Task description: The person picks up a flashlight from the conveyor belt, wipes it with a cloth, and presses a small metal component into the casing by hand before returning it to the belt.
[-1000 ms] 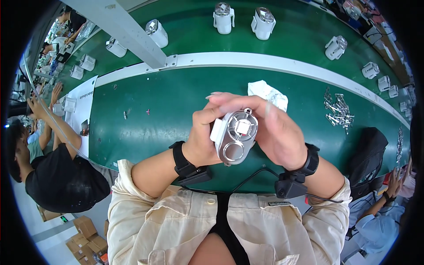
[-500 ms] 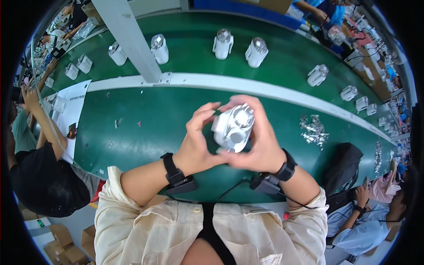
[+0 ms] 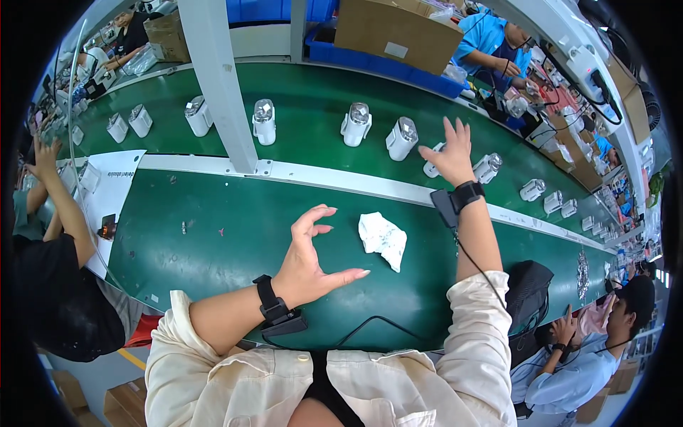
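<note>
Reaching over the white rail, my right hand (image 3: 454, 153) has its fingers spread and holds nothing. It hovers over a white unit with a clear top (image 3: 432, 169) on the green belt; the hand partly hides this unit, and I cannot tell whether they touch. Above the near table, my left hand (image 3: 306, 260) is open, fingers and thumb curved apart around empty air. A crumpled white cloth (image 3: 384, 240) lies to its right on the green table (image 3: 249, 235).
More white units (image 3: 356, 124) stand spaced along the belt. A white post (image 3: 217, 85) rises from the rail (image 3: 320, 181). At the right are a black bag (image 3: 530, 290) and a strip of shiny pieces (image 3: 583, 276). Co-workers sit on both sides.
The white unit both hands held has left them, and a unit now stands on the belt under my right hand. That hand moved far and right; my left stayed near. The view shifted.
</note>
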`<state>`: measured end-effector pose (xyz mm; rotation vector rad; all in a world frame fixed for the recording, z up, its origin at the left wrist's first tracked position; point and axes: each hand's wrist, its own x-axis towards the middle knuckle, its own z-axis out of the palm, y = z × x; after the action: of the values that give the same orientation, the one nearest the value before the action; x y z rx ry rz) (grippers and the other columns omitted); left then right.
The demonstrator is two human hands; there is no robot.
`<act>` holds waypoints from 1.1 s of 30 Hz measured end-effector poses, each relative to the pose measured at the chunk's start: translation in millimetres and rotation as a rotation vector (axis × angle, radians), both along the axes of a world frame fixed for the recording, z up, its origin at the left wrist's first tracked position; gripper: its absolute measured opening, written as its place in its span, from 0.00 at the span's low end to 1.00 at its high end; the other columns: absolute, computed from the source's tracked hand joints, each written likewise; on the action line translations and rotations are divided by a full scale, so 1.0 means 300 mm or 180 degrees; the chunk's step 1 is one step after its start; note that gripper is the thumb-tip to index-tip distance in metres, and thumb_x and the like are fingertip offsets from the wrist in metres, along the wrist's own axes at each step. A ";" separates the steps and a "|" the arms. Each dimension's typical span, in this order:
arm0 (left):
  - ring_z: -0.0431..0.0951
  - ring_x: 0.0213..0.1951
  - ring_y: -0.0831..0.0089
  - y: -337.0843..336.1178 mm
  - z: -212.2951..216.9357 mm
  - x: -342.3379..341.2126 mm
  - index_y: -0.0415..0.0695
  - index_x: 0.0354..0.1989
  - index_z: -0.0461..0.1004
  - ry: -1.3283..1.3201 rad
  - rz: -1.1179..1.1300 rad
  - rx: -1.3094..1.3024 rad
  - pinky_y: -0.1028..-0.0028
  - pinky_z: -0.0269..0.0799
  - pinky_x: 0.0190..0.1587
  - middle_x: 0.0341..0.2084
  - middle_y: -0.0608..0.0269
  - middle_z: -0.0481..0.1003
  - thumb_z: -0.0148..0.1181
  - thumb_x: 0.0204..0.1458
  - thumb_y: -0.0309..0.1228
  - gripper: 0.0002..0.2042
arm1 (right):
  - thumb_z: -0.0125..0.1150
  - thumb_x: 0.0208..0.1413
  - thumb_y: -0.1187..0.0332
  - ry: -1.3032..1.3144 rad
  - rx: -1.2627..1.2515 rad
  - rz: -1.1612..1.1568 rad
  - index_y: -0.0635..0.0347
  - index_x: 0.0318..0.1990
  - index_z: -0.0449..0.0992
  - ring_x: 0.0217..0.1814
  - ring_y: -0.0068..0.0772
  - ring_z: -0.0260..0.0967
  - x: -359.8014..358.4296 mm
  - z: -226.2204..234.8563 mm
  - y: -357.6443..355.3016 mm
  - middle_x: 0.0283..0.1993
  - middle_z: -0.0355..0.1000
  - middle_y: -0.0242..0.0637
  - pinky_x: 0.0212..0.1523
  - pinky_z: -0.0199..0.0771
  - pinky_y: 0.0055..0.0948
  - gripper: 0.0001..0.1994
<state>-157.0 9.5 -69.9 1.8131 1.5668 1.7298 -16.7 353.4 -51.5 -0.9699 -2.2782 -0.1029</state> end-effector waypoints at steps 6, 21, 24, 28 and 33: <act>0.62 0.61 0.57 0.002 0.007 -0.002 0.43 0.64 0.43 -0.0104 -0.0045 -0.0015 0.60 0.67 0.54 0.60 0.50 0.52 0.78 0.35 0.30 0.51 | 0.72 0.39 0.56 -0.0660 -0.0948 -0.0340 0.68 0.64 0.58 0.54 0.58 0.69 -0.217 0.177 -0.176 0.57 0.67 0.59 0.55 0.70 0.40 0.45; 0.69 0.58 0.60 -0.006 -0.032 -0.017 0.41 0.67 0.47 -0.1571 -0.2165 -0.1661 0.63 0.64 0.59 0.56 0.50 0.66 0.73 0.37 0.29 0.48 | 0.75 0.38 0.76 0.0114 -0.2991 0.3841 0.62 0.61 0.66 0.51 0.35 0.69 0.037 0.193 -0.662 0.47 0.73 0.38 0.52 0.69 0.32 0.38; 0.72 0.55 0.61 0.008 -0.059 0.003 0.42 0.67 0.48 -0.1135 -0.1059 -0.1164 0.64 0.66 0.57 0.55 0.50 0.68 0.71 0.36 0.29 0.48 | 0.73 0.40 0.74 0.0569 -0.1635 0.3048 0.61 0.50 0.75 0.45 0.39 0.71 0.084 0.172 -0.689 0.43 0.73 0.38 0.47 0.70 0.31 0.25; 0.72 0.52 0.69 0.017 -0.095 0.003 0.40 0.67 0.48 -0.0861 -0.1113 -0.0846 0.71 0.68 0.54 0.50 0.58 0.69 0.73 0.35 0.26 0.48 | 0.71 0.43 0.73 0.0882 -0.1548 0.2887 0.61 0.38 0.77 0.38 0.36 0.71 0.092 0.109 -0.703 0.38 0.73 0.38 0.40 0.71 0.30 0.13; 0.73 0.52 0.68 0.026 -0.098 0.008 0.39 0.66 0.49 -0.0347 -0.1076 -0.0721 0.71 0.68 0.54 0.50 0.56 0.70 0.74 0.35 0.28 0.48 | 0.69 0.45 0.73 0.0797 -0.1414 0.2954 0.61 0.35 0.78 0.35 0.33 0.71 0.098 0.079 -0.661 0.35 0.72 0.36 0.35 0.70 0.28 0.09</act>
<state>-154.5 17.4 -99.4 1.7212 1.2676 1.4114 12.7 155.1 -27.8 -0.0217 -2.3175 0.8882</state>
